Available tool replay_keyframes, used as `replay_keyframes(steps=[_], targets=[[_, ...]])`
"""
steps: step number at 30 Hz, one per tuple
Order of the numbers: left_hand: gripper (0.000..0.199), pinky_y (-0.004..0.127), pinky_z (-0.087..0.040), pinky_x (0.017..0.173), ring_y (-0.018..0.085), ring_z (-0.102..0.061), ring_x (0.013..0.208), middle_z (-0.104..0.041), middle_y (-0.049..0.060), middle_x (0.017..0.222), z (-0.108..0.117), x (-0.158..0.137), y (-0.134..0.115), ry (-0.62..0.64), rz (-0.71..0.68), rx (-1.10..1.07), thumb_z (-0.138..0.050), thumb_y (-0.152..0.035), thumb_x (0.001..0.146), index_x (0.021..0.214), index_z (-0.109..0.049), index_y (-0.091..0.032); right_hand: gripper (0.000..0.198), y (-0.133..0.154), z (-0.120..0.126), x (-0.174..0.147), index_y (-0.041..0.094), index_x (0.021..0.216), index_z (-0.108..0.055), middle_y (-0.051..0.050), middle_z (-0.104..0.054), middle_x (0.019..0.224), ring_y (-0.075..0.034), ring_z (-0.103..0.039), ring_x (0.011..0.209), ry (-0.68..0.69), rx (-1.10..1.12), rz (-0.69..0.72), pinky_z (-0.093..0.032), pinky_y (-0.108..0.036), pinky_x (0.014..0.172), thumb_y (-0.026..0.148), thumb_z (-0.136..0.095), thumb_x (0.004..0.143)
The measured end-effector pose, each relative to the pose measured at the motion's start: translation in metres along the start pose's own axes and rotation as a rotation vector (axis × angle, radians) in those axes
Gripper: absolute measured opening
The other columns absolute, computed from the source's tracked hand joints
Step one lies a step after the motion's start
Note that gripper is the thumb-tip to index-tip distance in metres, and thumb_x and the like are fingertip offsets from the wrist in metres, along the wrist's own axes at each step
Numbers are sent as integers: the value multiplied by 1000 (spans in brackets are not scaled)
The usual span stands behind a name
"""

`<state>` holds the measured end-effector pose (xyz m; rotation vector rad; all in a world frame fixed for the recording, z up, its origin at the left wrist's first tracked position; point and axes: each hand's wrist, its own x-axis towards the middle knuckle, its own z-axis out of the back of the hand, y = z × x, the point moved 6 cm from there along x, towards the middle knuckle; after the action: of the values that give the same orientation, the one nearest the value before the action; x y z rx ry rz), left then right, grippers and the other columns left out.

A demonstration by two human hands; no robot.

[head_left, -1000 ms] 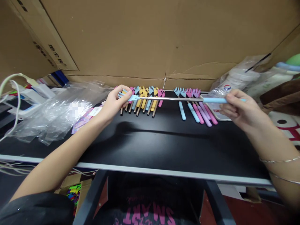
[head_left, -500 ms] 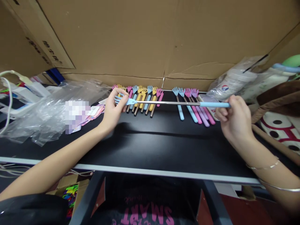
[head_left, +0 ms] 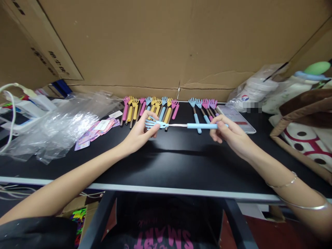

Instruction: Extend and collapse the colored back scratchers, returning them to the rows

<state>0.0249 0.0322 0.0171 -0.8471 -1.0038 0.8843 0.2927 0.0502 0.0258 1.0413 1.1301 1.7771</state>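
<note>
Level above the black table, a light-blue telescopic back scratcher (head_left: 199, 126) stretches between my two hands. My left hand (head_left: 141, 135) pinches its claw-shaped head. Around the end of its blue handle, the fingers of my right hand (head_left: 228, 133) are closed. A short length of silver rod shows between head and handle. Behind my left hand lie several back-scratcher heads and loose handles in pink, yellow and blue, with a yellow handle (head_left: 130, 113) among them. Just behind my right hand is a row of assembled back scratchers, including a blue one (head_left: 196, 117).
Clear plastic bags (head_left: 52, 124) and pink printed cards (head_left: 97, 131) lie on the left of the black table (head_left: 160, 173). A phone (head_left: 237, 117), a bagged cup (head_left: 255, 91) and a brown-trimmed bag (head_left: 303, 138) are at right. Cardboard (head_left: 155, 45) stands behind.
My hands have come closer together. The scratcher's silver rod has slid into the handle and is much shorter. My right hand moved left, my left hand slightly right.
</note>
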Motion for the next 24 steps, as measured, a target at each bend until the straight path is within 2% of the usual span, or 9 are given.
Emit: replay_keyframes(steps=[4, 8, 12, 14, 16, 20, 24], targets=[[23, 22, -43, 62, 11, -55, 61, -57, -5, 65, 7, 4, -2, -57, 39, 21, -61, -37, 87, 95, -47, -21, 37, 3, 0, 0, 21, 87, -56, 3, -56, 58, -11, -47, 53, -15, -26, 8, -37, -25, 52, 58, -61, 86], [22, 21, -40, 55, 11, -51, 55, -54, -5, 58, 20, 9, -5, -129, 0, -65, -61, -39, 86, 91, -50, -21, 36, 6, 6, -1, 20, 85, -57, 3, -52, 54, -10, -45, 52, -102, -9, 13, -34, -24, 51, 56, -61, 86], [27, 20, -28, 44, 9, -42, 47, -47, -6, 53, 56, 12, -4, -386, -84, -77, -68, -43, 80, 88, -55, -21, 38, 5, 34, 0, 21, 79, -50, 6, -45, 49, -9, -40, 47, -293, 106, 13, -28, -22, 45, 53, -71, 78], [30, 21, -23, 42, 8, -39, 45, -44, -7, 53, 73, 12, -3, -522, -129, -75, -72, -45, 79, 89, -56, -22, 43, 5, 52, -1, 22, 75, -45, 7, -41, 48, -8, -37, 47, -436, 190, 48, -29, -21, 45, 49, -79, 71], [33, 22, -21, 41, 7, -36, 44, -42, -7, 53, 83, 12, -3, -600, -179, -79, -72, -49, 79, 89, -56, -22, 46, 4, 66, -3, 22, 73, -42, 8, -39, 48, -8, -35, 47, -540, 251, 71, -31, -21, 46, 46, -82, 68], [36, 24, -21, 41, 6, -35, 43, -41, -8, 54, 86, 10, -4, -635, -230, -38, -70, -54, 82, 93, -54, -24, 48, 2, 76, -6, 23, 69, -38, 9, -35, 47, -7, -34, 46, -644, 308, 49, -32, -21, 46, 43, -82, 68], [31, 22, -26, 45, 6, -40, 45, -43, -8, 57, 84, 6, -4, -603, -222, 50, -65, -51, 88, 98, -53, -25, 46, 3, 80, -11, 23, 73, -39, 10, -36, 50, -7, -35, 46, -721, 307, 79, -33, -20, 46, 40, -82, 69]])
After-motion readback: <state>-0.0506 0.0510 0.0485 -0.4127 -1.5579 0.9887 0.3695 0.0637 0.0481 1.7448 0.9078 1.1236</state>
